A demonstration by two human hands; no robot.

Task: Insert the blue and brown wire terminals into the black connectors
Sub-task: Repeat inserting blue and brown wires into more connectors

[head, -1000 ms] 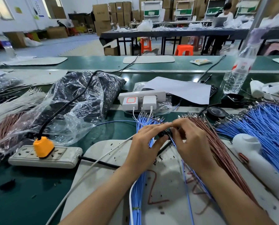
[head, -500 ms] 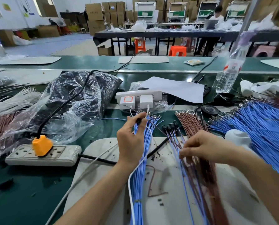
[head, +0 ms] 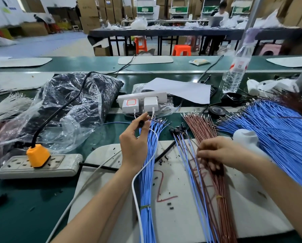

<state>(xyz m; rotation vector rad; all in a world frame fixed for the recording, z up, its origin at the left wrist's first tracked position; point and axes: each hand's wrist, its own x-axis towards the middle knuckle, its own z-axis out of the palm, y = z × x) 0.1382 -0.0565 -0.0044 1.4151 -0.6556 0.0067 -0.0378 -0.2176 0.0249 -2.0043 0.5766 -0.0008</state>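
newly apart: left fingers [head: 144, 118] clamped round one black connector [head: 141, 123], right fingers [head: 205, 153] round brown wires [head: 198, 127]

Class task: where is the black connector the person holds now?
In the head view, just left of centre, the left hand pinches the black connector over the tips of the blue wire bundle, close to the white chargers.

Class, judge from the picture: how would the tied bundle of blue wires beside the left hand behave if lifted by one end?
Probably floppy: the blue wire bundle is thin strands, fanning out at the far end. Likely lifts together, since a yellow tie binds it. Its splayed tips may snag nearby wires.
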